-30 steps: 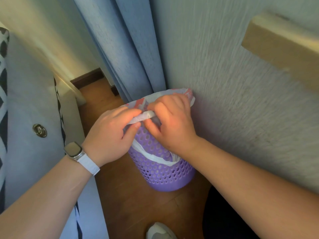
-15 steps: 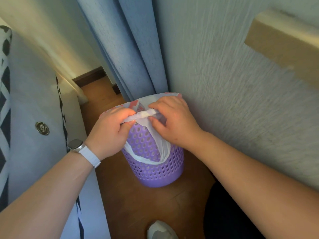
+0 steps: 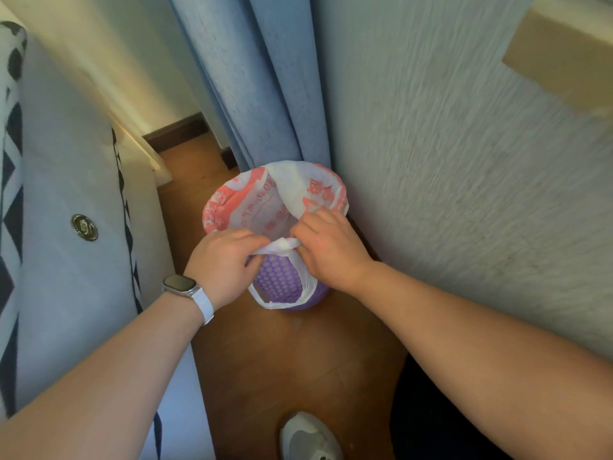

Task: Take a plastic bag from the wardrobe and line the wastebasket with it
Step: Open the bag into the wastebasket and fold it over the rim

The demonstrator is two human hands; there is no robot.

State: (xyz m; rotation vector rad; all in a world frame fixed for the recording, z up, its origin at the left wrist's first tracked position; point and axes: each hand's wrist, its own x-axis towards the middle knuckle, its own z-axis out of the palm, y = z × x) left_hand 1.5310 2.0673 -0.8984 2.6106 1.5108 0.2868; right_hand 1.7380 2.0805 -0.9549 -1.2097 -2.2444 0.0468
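Note:
A purple perforated wastebasket (image 3: 278, 282) stands on the wooden floor in the corner by the wall. A white plastic bag with red print (image 3: 265, 200) lies open inside it, its edge folded over the far and left rim. My left hand (image 3: 224, 263) and my right hand (image 3: 326, 250) both pinch the bag's twisted near edge at the front rim, knuckles almost touching. One bag handle loop hangs down the basket's front side.
A blue curtain (image 3: 265, 81) hangs right behind the basket. The textured wall (image 3: 464, 161) runs along the right, with a wooden ledge (image 3: 564, 61) above. A bed side with a patterned cover (image 3: 66, 227) closes in the left. A shoe (image 3: 308, 436) is at the bottom.
The view has tilted so the open bag mouth now shows from above. Both hands have kept their pinch on the near edge, which now sits at the front rim.

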